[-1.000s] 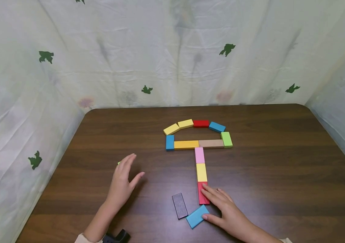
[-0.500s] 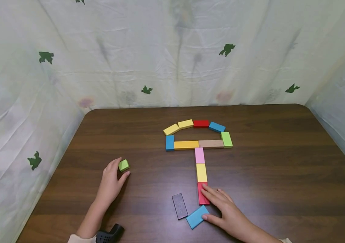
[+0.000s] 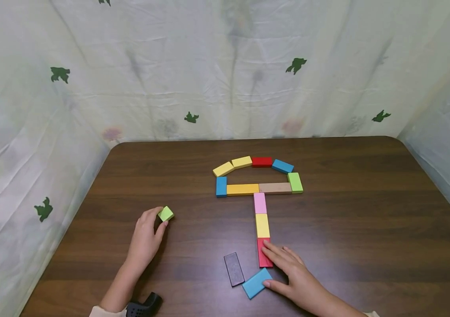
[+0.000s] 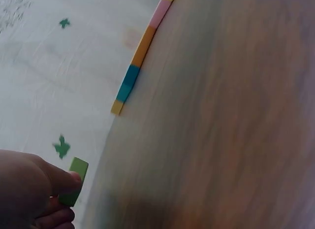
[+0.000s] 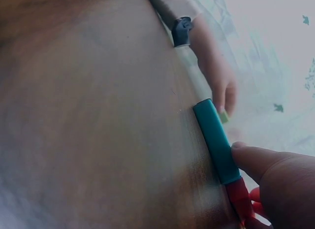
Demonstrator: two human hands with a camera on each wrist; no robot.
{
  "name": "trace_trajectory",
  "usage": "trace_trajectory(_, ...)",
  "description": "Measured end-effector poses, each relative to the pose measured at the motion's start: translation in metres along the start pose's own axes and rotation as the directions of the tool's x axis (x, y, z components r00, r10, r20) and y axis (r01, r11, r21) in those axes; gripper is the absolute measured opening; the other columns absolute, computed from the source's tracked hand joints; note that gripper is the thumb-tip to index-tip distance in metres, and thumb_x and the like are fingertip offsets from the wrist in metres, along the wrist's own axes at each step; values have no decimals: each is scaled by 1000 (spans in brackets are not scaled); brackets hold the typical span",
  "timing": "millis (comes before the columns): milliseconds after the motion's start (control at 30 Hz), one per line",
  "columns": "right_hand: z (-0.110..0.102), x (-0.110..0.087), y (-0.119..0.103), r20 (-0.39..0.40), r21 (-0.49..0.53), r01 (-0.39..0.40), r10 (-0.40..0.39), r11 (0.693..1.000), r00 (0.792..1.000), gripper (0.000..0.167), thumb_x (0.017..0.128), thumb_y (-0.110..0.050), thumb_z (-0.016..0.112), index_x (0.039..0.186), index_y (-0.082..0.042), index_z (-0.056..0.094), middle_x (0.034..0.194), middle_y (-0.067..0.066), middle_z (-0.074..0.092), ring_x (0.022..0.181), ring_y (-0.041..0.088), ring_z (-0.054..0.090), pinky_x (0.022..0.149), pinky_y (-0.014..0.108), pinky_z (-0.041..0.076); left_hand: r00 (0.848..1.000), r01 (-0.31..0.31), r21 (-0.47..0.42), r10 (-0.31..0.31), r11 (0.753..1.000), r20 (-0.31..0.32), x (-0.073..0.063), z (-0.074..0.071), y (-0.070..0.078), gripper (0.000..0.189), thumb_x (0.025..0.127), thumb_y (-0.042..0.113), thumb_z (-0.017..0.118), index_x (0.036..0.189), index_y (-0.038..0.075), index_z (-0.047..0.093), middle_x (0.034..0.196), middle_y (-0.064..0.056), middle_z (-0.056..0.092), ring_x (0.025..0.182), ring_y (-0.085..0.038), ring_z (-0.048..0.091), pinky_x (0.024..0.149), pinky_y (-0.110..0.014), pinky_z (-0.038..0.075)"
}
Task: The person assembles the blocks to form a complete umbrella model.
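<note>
My left hand [image 3: 145,237] pinches a small green block [image 3: 166,214] between thumb and fingers at the left of the table; the left wrist view shows the thumb on the same green block [image 4: 75,182]. My right hand [image 3: 298,279] lies at the lower middle. Its fingertips rest on a red block [image 3: 264,253], and its thumb touches a light blue block [image 3: 257,284]. A dark purple-grey block [image 3: 234,269] lies beside the blue one. Above the red block, a yellow block [image 3: 262,226] and a pink block [image 3: 260,203] continue a straight column.
At the column's top, an orange block [image 3: 242,189] and a tan block [image 3: 274,188] form a bar. Several coloured blocks arch above it, among them a red block [image 3: 262,162]. The brown table [image 3: 348,211] ends at a fabric backdrop [image 3: 225,66].
My left hand has moved left and down from above the table and taken hold of the green block, which has turned and shifted slightly right. The right hand has stayed in place.
</note>
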State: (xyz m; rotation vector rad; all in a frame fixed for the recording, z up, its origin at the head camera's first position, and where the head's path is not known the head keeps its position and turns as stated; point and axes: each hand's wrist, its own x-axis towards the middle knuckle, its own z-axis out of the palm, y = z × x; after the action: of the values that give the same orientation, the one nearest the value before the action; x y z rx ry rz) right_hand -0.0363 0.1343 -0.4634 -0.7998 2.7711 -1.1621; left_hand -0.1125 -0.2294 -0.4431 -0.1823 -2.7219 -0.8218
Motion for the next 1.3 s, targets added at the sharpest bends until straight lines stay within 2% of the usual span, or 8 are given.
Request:
trace_trajectory(133,0,0,0,-12,0,13,-13,1000,1000,67,79,-43,64,134,-11,44,140,-1,36,125,22,35,102,20,3,995,-96,-31,95,995,-36,-2,4,15,39,79,1,67,115,-4,52,112,-22,50,102,-39,47,82,-51,40)
trace_trajectory(300,-1,0,-1,-12,2,13,-13,1000,1000,67,79,-42,65,134,-12,44,140,-1,36,125,22,35,102,20,3,977,-207,-49,204,977,-55,-6,10,36,42,74,-2,71,113,-1,55,109,-17,51,99,-32,51,78,-44,45)
trace_trajectory(500,0,0,0,-6,2,3,-3,1000,1000,67,79,-43,65,135,-13,43,140,-2,35,125,20,34,102,20,3,960,-278,-82,279,957,-4,-8,15,59,43,73,0,72,114,2,57,109,-10,50,97,-22,52,78,-36,47)
trace_trajectory(733,-2,-1,-1,17,20,-27,27,999,999,67,78,-43,65,135,-13,43,141,-5,34,126,19,33,102,20,2,924,-365,-130,375,922,69,-7,21,77,42,75,0,71,115,3,57,108,-7,49,95,-16,51,77,-31,47)
trace_trajectory(967,-2,0,-2,11,13,-7,6,1000,1000,67,79,-43,64,135,-12,43,141,-4,33,126,19,33,102,20,3,876,-411,-179,441,894,193,-8,32,83,38,79,4,67,116,4,57,109,-4,49,97,-14,51,79,-29,46)
trace_trajectory(1100,-2,0,-1,4,5,4,-4,1000,1000,67,79,-43,64,134,-12,44,141,-3,34,126,19,33,102,20,3,849,-414,-191,453,890,272,-9,36,84,36,82,6,65,117,5,56,109,-2,48,96,-12,50,79,-28,45)
trace_trajectory(1300,-2,0,-1,6,8,5,-5,1000,1000,67,79,-43,64,135,-12,43,141,-3,34,126,20,33,102,20,3,831,-390,-183,431,902,353,-9,41,85,35,84,7,63,118,7,57,109,0,49,94,-10,50,79,-26,45)
